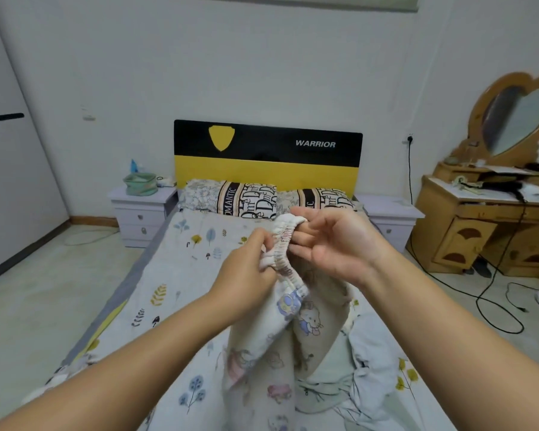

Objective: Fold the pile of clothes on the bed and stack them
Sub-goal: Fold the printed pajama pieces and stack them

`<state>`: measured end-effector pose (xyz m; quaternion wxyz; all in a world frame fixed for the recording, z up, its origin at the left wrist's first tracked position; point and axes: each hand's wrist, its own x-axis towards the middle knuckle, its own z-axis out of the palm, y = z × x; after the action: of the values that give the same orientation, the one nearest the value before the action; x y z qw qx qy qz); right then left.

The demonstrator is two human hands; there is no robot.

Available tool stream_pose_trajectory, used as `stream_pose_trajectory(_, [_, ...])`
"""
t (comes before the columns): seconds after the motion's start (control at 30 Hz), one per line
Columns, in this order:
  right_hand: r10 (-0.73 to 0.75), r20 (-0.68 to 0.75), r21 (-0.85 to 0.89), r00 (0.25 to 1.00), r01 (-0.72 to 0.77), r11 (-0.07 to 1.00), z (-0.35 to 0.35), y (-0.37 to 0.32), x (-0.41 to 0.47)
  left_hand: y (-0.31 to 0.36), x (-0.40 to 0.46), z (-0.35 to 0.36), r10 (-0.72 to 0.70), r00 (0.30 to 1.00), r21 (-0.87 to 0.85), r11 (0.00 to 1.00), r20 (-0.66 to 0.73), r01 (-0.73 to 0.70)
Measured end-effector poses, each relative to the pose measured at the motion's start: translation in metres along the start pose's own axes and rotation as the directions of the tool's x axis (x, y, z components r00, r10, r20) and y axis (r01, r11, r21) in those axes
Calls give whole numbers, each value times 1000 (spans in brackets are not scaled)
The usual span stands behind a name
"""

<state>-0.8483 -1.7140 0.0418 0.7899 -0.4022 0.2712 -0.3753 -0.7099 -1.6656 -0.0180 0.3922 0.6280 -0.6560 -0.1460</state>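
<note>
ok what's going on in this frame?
A person stands at the foot of the bed, holding up cartoon-print pants by the elastic waistband. The left hand pinches the waistband; the right hand has fingers hooked into it. The legs hang down onto more unfolded clothes. No folded stack is visible yet.

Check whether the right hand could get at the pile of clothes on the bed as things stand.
Probably yes, but not at once. The pile lies uncovered below the right hand with nothing between them. That hand, though, has a grip on the waistband of the printed pants, as does the left hand.
</note>
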Motion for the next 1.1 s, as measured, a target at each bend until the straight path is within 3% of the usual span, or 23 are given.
stream_pose_trajectory(0.07, [-73, -88, -296, 993, 44, 954, -7, 4, -2, -5, 6, -6, -71, 996, -216, 973, 49, 80])
stream_pose_trajectory(0.1, [-136, -132, -502, 982, 52, 863, -13, 8, -3, -6, 9, -10, -107, 992, -349, 929, 60, 121])
stream_pose_trajectory(0.17, [-264, -150, -847, 953, 14, 531, -26, 18, -6, -5, 16, -18, -171, 980, -609, 769, 97, 195])
stream_pose_trajectory(0.27, [-298, -144, -990, 944, -136, 48, -50, 46, -7, 2, 24, -30, -190, 965, -833, 492, 182, 254])
stream_pose_trajectory(0.33, [-322, -212, -964, 922, -252, -87, -60, 64, -8, 8, 27, -35, -161, 962, -873, 406, 220, 268])
stream_pose_trajectory(0.4, [-319, -233, -964, 919, -261, -48, -65, 74, -10, 15, 28, -39, -129, 959, -872, 398, 254, 285])
stream_pose_trajectory(0.47, [-283, -182, -983, 942, -166, 79, -74, 76, -9, 18, 27, -43, -123, 956, -838, 461, 266, 293])
stream_pose_trajectory(0.57, [-246, -187, -929, 951, -91, 358, -82, 59, -17, 11, 26, -54, -155, 967, -647, 720, 204, 252])
stream_pose_trajectory(0.67, [-268, -201, -918, 942, -86, 386, -88, 37, -25, -4, 22, -61, -96, 978, -390, 907, 183, 162])
stream_pose_trajectory(0.73, [-320, -203, -922, 926, -71, 380, -86, 22, -28, -11, 17, -59, -29, 973, -124, 991, 230, 59])
stream_pose_trajectory(0.77, [-346, -204, -921, 916, -59, 385, -84, 15, -29, -15, 15, -55, -13, 966, 82, 997, 257, -8])
stream_pose_trajectory(0.8, [-371, -205, -919, 906, -48, 392, -80, 7, -30, -19, 13, -51, -1, 964, 325, 941, 268, -90])
stream_pose_trajectory(0.87, [-418, -196, -917, 887, -15, 398, -73, -7, -33, -24, 8, -42, 75, 961, 652, 721, 264, -236])
stream_pose_trajectory(0.9, [-440, -184, -922, 879, 1, 387, -70, -13, -35, -27, 7, -37, 110, 961, 705, 660, 254, -261])
stream_pose_trajectory(0.97, [-465, -157, -942, 871, 9, 335, -66, -24, -38, -31, 8, -33, 164, 966, 701, 665, 201, -258])
stream_pose_trajectory(1.1, [-432, -166, -970, 887, -69, 233, -70, -36, -50, -30, 20, -52, 110, 974, 395, 901, 200, -183])
